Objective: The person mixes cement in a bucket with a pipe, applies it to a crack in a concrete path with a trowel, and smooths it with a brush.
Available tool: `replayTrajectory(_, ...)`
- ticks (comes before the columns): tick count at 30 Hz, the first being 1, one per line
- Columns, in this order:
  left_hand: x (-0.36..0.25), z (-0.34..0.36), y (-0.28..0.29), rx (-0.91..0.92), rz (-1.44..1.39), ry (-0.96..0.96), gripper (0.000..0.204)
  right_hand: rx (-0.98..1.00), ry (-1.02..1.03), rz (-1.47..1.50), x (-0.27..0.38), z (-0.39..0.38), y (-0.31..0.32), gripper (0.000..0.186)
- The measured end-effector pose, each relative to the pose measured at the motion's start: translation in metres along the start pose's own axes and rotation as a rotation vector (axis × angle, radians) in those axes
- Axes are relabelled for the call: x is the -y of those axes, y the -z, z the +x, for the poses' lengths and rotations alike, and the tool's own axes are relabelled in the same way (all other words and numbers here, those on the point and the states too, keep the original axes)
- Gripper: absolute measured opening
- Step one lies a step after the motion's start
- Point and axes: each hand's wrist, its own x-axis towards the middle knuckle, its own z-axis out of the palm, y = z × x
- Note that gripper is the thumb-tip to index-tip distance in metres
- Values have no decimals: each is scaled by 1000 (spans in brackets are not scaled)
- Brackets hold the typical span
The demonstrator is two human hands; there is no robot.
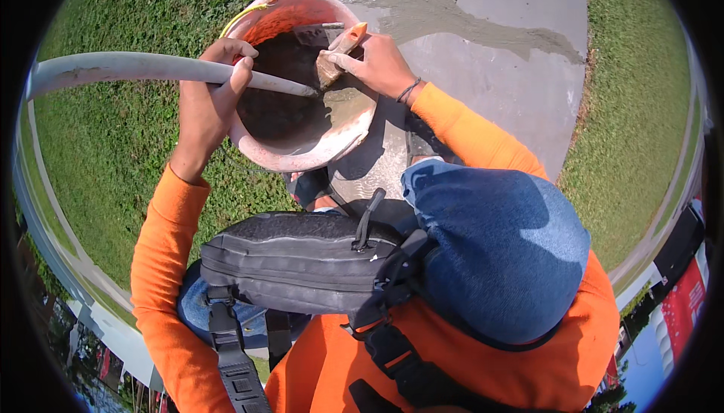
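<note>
My left hand (215, 92) is closed around a long pale grey pole (143, 67), whose far end reaches down into a bucket (275, 160). In my right hand (377, 64) is a paintbrush (348, 42) with an orange-tipped handle. Its bristle end points down inside the bucket, close to the pole's end; whether the two touch I cannot tell. The bucket is whitish outside and reddish inside, smeared with grey cement-like residue (347, 107). A flat grey piece (320, 33) leans against its far inner wall, partly hidden by the brush and hand.
Right of the bucket runs a concrete path (520, 111) with a darker wet-looking grey band (445, 17) across it. Grass (113, 134) lies on both sides. My bent knee in blue denim (505, 247) and a black bag (302, 258) on my front are close below the bucket.
</note>
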Motion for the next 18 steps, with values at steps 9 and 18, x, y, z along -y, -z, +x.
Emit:
replayTrajectory(9, -1, -2, 3, -20, 34, -51, 13, -175, -417, 603, -5, -15, 18, 24)
replayTrajectory(18, 7, 15, 0, -4, 119, -113, 14, -266, -636, 1407, -19, -63, 72, 20)
